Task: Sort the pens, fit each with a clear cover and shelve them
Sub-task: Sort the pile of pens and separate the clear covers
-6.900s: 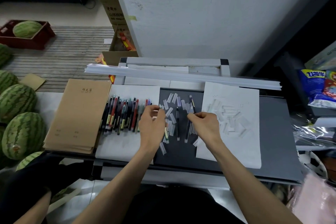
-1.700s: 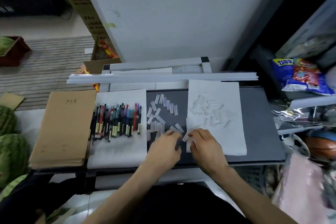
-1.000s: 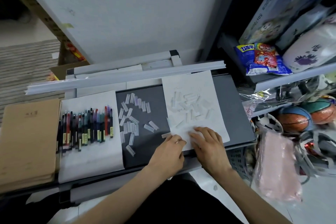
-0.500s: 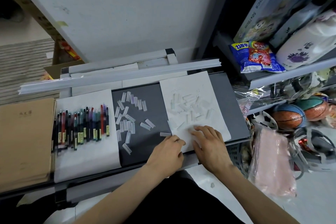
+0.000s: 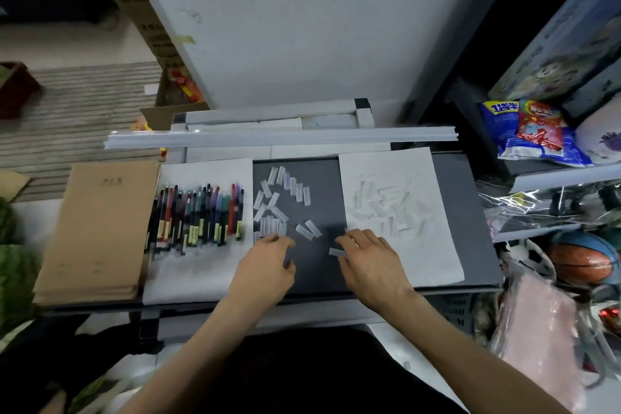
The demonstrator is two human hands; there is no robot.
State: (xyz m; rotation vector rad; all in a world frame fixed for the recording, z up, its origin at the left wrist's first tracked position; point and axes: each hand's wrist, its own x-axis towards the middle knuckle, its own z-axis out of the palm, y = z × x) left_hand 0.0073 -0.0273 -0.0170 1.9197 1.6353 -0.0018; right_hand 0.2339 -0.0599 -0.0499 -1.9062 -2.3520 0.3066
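Left hand (image 5: 265,265), fingers relaxed, over clear covers (image 5: 272,212); right hand (image 5: 368,262) beside single cover (image 5: 337,252), grip indeterminable. Risk: sweeping light covers off dark board (image 5: 467,205).

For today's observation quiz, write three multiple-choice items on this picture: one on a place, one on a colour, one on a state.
1. The pens lie on: A the left white sheet; B the floor; C a shelf.
2. The notebook stack is: A blue; B brown; C white.
3. The left hand and right hand: A hold pens; B are clasped; C are apart over the dark tray, penless.
Key: 1 A, the row rests on that sheet; 2 B, its cover is brown; 3 C, neither holds a pen.
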